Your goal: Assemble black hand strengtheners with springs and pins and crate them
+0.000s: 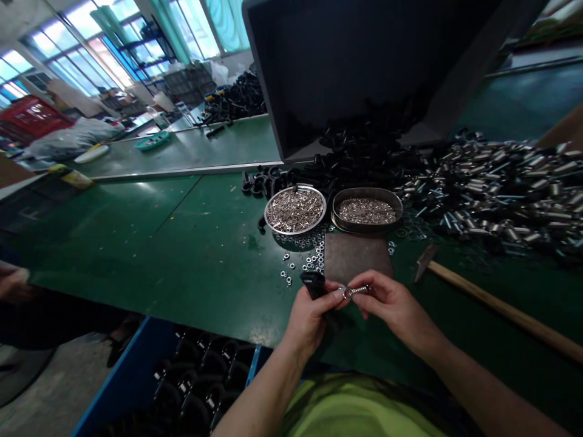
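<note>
My left hand (312, 312) is closed around a black plastic part (313, 279), whose squared top sticks up above the fingers. A small shiny metal ring (345, 293) shows at its thumb tip. The right hand (389, 303) pinches a short silver piece with coil-like ridges (359, 291); I cannot tell whether it is a spring or a screw thread. Its near end meets the ring between both hands. Just beyond them lies a flat dark metal plate (359, 255). Loose nut-like metal rings (312, 262) are scattered to the plate's left.
A round dish (325, 213) and an oval tin (401, 213) hold small metal pins. Right are a hammer (483, 297) and a heap of silver-and-black parts (496, 188). A grey bin (285, 145) stands behind; a blue crate (122, 370) of black parts sits below left. Another person's hand (13, 284) shows left.
</note>
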The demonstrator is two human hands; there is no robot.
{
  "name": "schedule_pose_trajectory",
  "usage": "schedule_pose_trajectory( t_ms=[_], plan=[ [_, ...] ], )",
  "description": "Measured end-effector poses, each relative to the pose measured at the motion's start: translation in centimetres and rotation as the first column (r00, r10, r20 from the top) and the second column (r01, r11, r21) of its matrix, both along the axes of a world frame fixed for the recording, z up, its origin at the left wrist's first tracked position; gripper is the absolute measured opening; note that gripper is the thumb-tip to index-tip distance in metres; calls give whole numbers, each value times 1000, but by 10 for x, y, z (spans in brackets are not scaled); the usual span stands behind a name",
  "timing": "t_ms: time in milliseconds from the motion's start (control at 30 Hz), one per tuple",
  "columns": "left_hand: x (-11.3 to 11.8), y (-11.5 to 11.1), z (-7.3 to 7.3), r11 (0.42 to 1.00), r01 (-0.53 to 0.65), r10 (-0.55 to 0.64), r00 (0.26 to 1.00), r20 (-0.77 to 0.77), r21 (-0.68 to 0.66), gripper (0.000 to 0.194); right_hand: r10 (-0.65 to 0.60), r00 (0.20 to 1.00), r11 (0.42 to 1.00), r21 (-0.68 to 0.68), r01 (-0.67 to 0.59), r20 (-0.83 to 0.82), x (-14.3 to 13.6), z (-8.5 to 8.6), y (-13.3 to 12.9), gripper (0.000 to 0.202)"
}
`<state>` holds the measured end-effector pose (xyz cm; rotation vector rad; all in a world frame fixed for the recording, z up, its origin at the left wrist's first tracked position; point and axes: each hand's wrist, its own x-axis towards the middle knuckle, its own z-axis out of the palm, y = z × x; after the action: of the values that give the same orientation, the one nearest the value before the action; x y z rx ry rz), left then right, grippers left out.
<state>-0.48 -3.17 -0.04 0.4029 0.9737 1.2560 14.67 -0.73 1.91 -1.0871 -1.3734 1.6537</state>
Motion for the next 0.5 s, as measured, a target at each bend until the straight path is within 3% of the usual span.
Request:
schedule_pose_trajectory(
  t_ms=[100, 167, 233, 300, 400, 500],
  plan=[
    [-3, -1, -1, 999, 30, -28, 998, -64, 45, 20, -48, 998, 998, -33, 47, -47, 0, -5, 2, 22],
    [-5, -1, -2, 990, 64, -38, 979, -199, 126, 16, -88, 994, 996, -40, 85, -65, -1, -8, 4, 22],
    [-6, -1, -3, 978, 100, -32, 938, -345, 182, 15, -105, 994, 995, 3, 105, -35, 0, -9, 7, 24],
    [-3, -1, -5, 984, 91, -26, 925, -379, 155, 20, -104, 994, 992, 75, 100, 46, 1, -8, 11, 23],
    [4, 0, -9, 1000, 29, -28, 986, -165, 5, 27, -134, 980, 979, 172, 108, 147, 4, -3, 16, 22],
    [12, 3, -11, 987, 87, -70, 990, 123, -136, 26, -154, 976, 968, 221, 118, 154, 5, 5, 17, 22]
  ],
)
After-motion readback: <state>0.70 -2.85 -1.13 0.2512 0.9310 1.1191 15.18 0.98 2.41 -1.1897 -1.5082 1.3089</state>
